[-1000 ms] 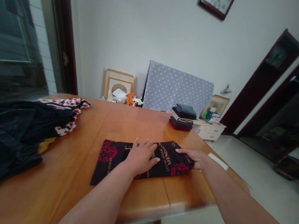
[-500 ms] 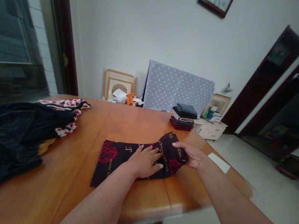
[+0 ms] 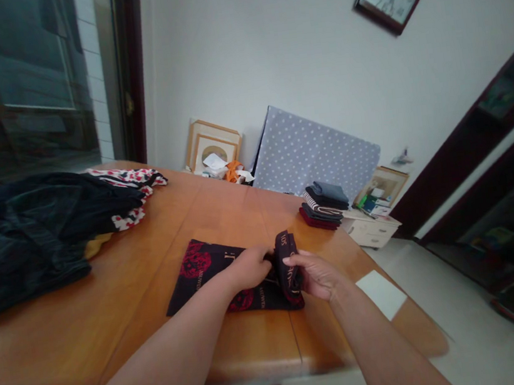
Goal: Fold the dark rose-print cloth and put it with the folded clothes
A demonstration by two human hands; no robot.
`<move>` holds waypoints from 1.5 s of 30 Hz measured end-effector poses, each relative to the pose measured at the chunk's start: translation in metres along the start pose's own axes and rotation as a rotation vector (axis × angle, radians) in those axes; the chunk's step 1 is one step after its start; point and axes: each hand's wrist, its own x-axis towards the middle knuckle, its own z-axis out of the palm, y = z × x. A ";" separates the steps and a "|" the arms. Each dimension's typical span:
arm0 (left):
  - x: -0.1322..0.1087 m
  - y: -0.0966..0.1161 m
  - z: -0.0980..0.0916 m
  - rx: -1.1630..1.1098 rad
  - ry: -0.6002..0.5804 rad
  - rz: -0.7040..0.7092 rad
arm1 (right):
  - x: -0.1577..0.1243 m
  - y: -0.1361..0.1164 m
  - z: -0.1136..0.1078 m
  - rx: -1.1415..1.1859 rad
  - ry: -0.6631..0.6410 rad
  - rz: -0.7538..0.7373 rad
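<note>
A folded black garment (image 3: 205, 269) with red round prints and gold lettering lies on the wooden table in front of me. Its right end is lifted into a thick, upright fold. My right hand (image 3: 316, 275) grips that raised end from the right, thumb on the near face and the other fingers behind it. From the left, my left hand (image 3: 252, 267) has its fingers curled in at the base of the fold; the fingertips are partly hidden by the cloth.
A heap of dark clothes (image 3: 30, 235) covers the left of the wooden table (image 3: 145, 314). A neat stack of folded clothes (image 3: 322, 206) sits at the far right edge. A pale sheet (image 3: 382, 294) lies right of my right hand. Behind stand picture frames and a polka-dot cloth (image 3: 312, 147).
The garment's right end has been raised and folded leftward by my right hand. My left hand has gone from lying flat on the cloth to curling its fingers at the fold.
</note>
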 end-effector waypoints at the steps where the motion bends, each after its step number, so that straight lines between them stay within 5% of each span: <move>1: 0.003 -0.003 0.000 -0.075 0.065 -0.053 | 0.001 0.001 0.000 -0.019 -0.002 0.002; 6: 0.011 -0.016 -0.001 -0.320 0.300 -0.277 | 0.006 0.006 0.004 -0.154 0.018 0.004; 18: 0.014 -0.021 -0.002 -0.517 0.321 -0.336 | 0.001 0.003 0.034 -0.465 0.091 0.027; 27: 0.011 -0.015 -0.004 -0.584 0.351 -0.362 | -0.002 0.000 0.036 -0.409 0.104 0.080; 34: 0.012 -0.016 -0.003 -0.547 0.374 -0.380 | 0.006 0.014 0.033 -0.538 0.101 -0.032; 40: 0.013 -0.012 -0.005 -0.472 0.435 -0.354 | 0.017 0.023 0.045 -0.839 0.141 -0.335; 45: 0.011 -0.009 -0.013 -0.173 0.517 -0.232 | 0.011 0.022 0.062 -1.267 0.292 -0.263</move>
